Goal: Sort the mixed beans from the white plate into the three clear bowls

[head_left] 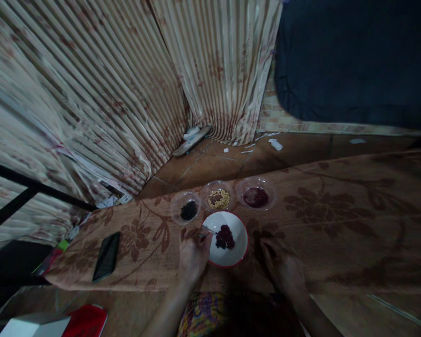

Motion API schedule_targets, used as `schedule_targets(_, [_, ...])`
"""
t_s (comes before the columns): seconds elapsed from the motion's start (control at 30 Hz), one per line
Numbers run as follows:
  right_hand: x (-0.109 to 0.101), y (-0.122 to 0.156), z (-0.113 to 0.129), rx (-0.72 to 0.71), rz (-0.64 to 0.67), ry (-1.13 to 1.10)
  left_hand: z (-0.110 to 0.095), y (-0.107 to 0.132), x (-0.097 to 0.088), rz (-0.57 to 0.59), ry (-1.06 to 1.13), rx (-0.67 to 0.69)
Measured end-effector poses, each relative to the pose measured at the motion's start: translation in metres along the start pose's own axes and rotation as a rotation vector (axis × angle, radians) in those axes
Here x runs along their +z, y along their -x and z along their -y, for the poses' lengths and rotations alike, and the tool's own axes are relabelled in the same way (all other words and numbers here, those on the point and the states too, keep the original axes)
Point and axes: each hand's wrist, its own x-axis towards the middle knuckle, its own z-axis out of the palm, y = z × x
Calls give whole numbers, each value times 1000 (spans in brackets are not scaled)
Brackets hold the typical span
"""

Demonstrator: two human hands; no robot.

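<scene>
A white bowl (240,241) with a red rim stands on the cloth, with a heap of dark red and black beans (225,237) in it. At its left edge my left hand (193,252) is closed in a pinch on a thin shiny metal tool (209,229). The tool's tip points over the bowl toward the beans; its exact kind is too dim to make out. Right of the bowl, my right hand (282,264) rests on the cloth, loosely curled, thumb and fingers apart, nothing visible in it. Its fingers are partly in shadow.
Behind the bowl are three clear plastic dishes: black beans (188,210), yellow soybeans (219,199) and dark red beans (255,197). A dark phone (106,256) lies left on the patterned tablecloth (143,271). Striped curtains (210,70) hang beyond; litter (275,144) lies on the floor.
</scene>
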Motion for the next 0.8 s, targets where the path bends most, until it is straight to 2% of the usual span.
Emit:
schedule_targets(0.2, [1,0,0,38,17,-30,-1,-6,-15,-81,82,-9])
schedule_targets(0.3, [1,-1,1,46,29,-29,-12,-23,-24,-83,162,4])
schedule_targets(0.37, [0,-2,2,52,34,-23,-26,-42,-24,-80,218,24])
schedule_targets(0.5, [-2,-3,4,57,26,-14,-69,-89,-7,-134,296,88])
schedule_targets(0.57, [-2,-3,5,46,22,-20,-88,-109,7,-49,270,159])
schedule_targets(0.63, [-3,-3,5,32,18,-29,-101,-121,20,27,189,146])
schedule_targets(0.73, [-3,-2,5,32,22,-33,-103,-122,28,89,105,112])
schedule_targets(0.8, [-3,-2,5,41,36,-35,-94,-111,23,97,130,103])
